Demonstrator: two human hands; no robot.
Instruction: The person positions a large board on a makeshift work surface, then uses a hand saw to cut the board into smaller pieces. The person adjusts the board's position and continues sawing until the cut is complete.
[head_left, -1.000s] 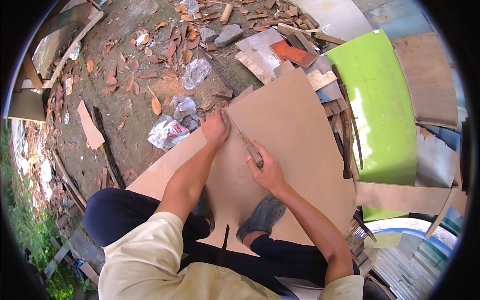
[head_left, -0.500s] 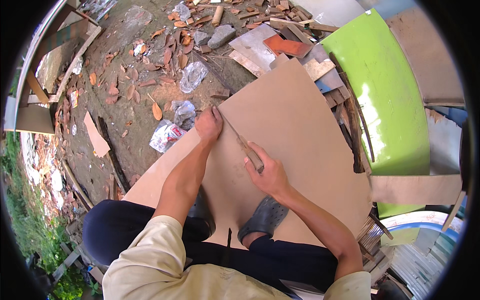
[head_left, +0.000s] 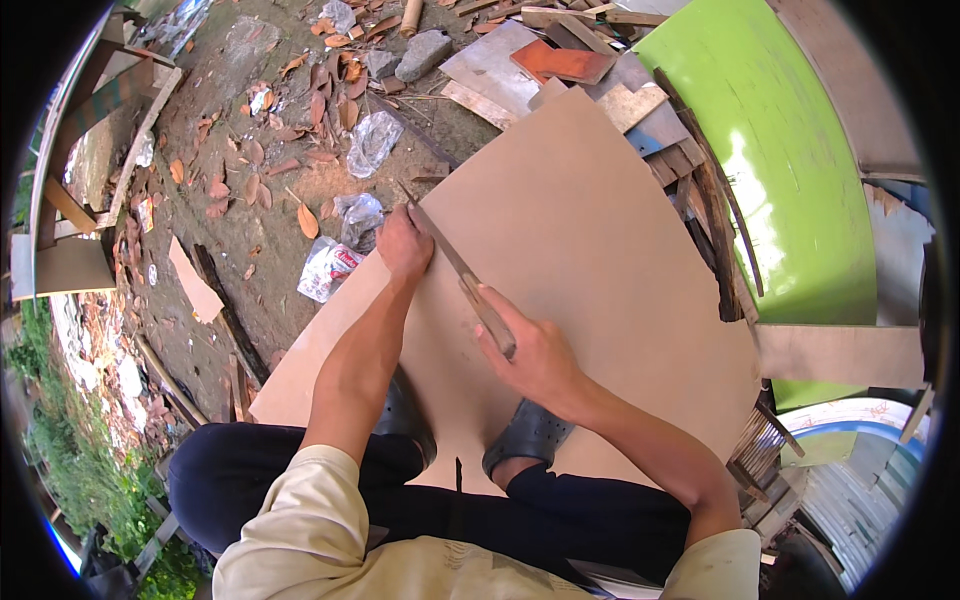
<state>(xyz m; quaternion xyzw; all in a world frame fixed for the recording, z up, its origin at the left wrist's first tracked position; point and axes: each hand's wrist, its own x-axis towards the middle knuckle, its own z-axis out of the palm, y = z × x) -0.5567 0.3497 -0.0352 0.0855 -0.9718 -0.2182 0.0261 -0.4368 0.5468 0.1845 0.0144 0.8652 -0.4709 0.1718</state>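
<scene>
A large thin brown board (head_left: 560, 200) lies in front of me, with my dark clogs (head_left: 527, 437) on its near part. In my right hand (head_left: 535, 365) is the wooden handle of a long narrow blade (head_left: 447, 246); whether it is a knife or a saw I cannot tell. The blade slants up and left over the board, and its tip sticks out past the far left edge. My left hand (head_left: 405, 243) is closed at that edge, fingers curled against the board right beside the blade. What lies under those fingers is hidden.
Dirt ground (head_left: 240, 200) with dry leaves and plastic bags (head_left: 375, 143) spreads to the left. Scrap wood (head_left: 600, 65) is piled beyond the board. A bright green panel (head_left: 770, 150) stands at right, near a wooden plank (head_left: 840, 353). A wooden frame (head_left: 140, 140) is at far left.
The blade has slid slightly up and left, and more of its flat side shows. My right hand has moved a little the same way. My left hand stays at the edge.
</scene>
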